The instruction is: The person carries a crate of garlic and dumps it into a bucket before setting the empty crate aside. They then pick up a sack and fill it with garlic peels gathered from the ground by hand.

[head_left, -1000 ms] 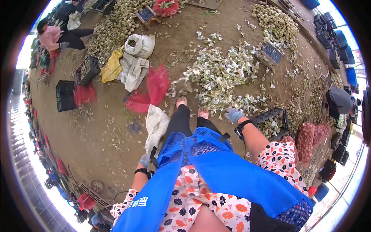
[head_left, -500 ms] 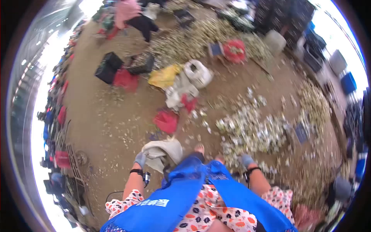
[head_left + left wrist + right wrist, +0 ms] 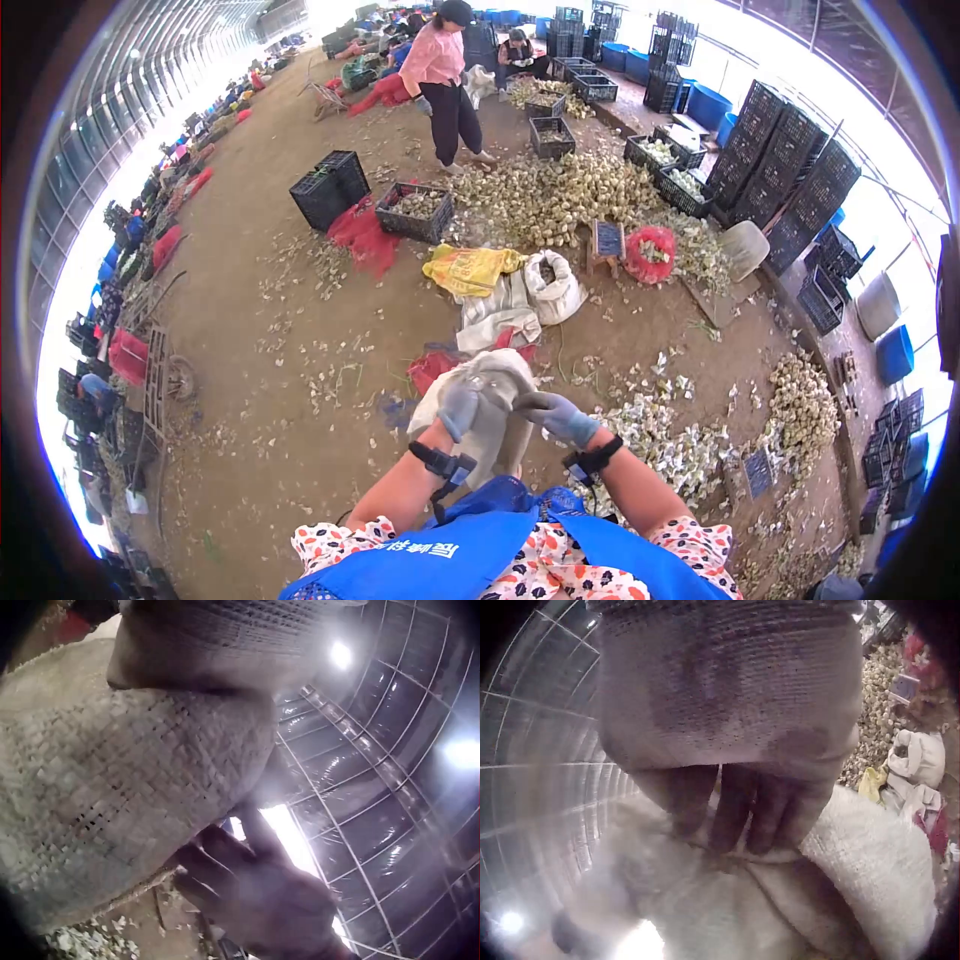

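In the head view a white woven sack [image 3: 485, 452] hangs in front of the body, its mouth held up. The gloved left hand [image 3: 460, 412] grips the left side of its rim. On the right side, the gloved right hand [image 3: 560, 415] pinches the edge. The left wrist view has the left glove [image 3: 210, 652] over the woven cloth [image 3: 112, 787], fingertips hidden, and the other hand below. In the right wrist view the right glove's fingers [image 3: 731, 810] curl over the folded sack edge [image 3: 870, 862].
Peeled scraps [image 3: 650, 440] lie on the ground at right. Ahead are a yellow sack [image 3: 470, 270], white sacks [image 3: 555, 290], a small stool [image 3: 607, 240], a red net bag [image 3: 650, 255], a bulb pile [image 3: 570, 195] and black crates [image 3: 330, 188]. A person in pink [image 3: 435, 60] stands beyond.
The view has tilted up and swung left. The right hand has moved from beside the scraps to the sack's edge, and the left hand has raised the sack to the front.
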`<state>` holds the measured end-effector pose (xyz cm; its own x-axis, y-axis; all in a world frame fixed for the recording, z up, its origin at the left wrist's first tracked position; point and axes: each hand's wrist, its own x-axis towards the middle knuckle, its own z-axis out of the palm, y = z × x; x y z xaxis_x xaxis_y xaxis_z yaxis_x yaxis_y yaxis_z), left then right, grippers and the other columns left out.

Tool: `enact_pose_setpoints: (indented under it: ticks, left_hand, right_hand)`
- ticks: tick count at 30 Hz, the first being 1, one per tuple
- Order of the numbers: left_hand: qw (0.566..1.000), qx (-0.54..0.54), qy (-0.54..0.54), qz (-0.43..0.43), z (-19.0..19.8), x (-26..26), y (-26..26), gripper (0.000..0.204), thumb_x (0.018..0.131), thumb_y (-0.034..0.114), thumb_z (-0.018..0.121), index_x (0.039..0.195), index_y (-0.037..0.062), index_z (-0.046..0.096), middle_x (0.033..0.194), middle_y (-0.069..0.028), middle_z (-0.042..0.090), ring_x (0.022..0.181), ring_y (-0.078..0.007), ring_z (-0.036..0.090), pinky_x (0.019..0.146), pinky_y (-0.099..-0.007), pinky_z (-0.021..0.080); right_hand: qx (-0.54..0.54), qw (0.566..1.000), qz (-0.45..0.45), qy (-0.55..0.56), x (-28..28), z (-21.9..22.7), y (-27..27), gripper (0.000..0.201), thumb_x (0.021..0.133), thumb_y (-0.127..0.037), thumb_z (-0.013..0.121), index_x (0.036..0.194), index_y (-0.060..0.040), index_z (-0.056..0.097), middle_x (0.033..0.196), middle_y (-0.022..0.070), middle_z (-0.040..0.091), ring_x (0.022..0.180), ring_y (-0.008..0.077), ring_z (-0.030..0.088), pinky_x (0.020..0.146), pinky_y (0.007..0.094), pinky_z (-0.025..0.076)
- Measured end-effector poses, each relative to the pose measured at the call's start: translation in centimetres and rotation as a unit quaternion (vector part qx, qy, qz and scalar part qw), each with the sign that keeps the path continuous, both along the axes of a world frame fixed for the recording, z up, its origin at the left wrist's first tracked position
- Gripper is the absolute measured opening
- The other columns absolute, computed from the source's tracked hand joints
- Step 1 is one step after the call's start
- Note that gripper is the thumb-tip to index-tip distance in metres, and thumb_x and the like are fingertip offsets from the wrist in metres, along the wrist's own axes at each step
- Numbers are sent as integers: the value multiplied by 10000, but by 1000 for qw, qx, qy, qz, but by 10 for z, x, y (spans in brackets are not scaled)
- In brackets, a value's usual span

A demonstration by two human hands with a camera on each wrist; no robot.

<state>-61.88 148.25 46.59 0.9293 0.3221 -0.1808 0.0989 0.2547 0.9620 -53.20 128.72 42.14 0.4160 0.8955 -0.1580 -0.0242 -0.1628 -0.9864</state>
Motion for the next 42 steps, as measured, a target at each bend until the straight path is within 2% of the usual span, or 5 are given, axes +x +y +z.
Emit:
enact_pose_setpoints:
  ticks: [10, 16, 26, 34, 42]
  left_hand:
    - [905, -268, 125, -305, 23, 4, -11, 274, 894, 108, 505, 1120, -37, 554, 989, -98, 628, 807, -144, 623, 776, -288, 519]
    - [669, -650, -116, -340, -8, 12, -20, 329, 838, 127, 423, 1111, -12, 543, 1174, -196, 532, 1152, -312, 492, 1009, -442, 388]
    - [847, -488, -182, -109, 42, 2, -73, 478, 885, 341, 378, 1189, -6, 505, 1106, -182, 597, 957, -336, 604, 881, -445, 486]
    - [904, -416, -87, -34, 43, -38, -139, 417, 932, 314, 417, 1200, 6, 502, 1144, -175, 584, 1008, -302, 592, 910, -423, 479]
    - [923, -372, -5, -102, 12, -92, -202, 412, 900, 239, 501, 1240, 8, 491, 1189, -142, 574, 1060, -272, 575, 949, -399, 452]
  right_hand:
    - [27, 937, -289, -194, 160, -133, -51, 923, 758, -100, 725, 1441, -91, 104, 1276, 99, 487, 1115, 188, 485, 995, 316, 376]
    - [-125, 885, -306, -329, 131, 73, -55, 661, 825, -96, 588, 1404, -22, 277, 1356, 165, 425, 1212, 261, 453, 997, 298, 365]
    - [-284, 918, 181, -210, -72, 31, -131, 411, 931, -232, 506, 1258, 14, 477, 1204, 121, 571, 1073, 214, 529, 961, 306, 387]
    - [-169, 979, -75, -85, -121, -76, -280, 395, 897, -176, 512, 1269, -45, 494, 1268, 164, 520, 1165, 231, 507, 987, 301, 385]
    - [-107, 763, -360, -527, -107, 1, -224, 890, 610, -307, 784, 1348, -48, 358, 1209, 178, 516, 1129, 296, 507, 962, 402, 384]
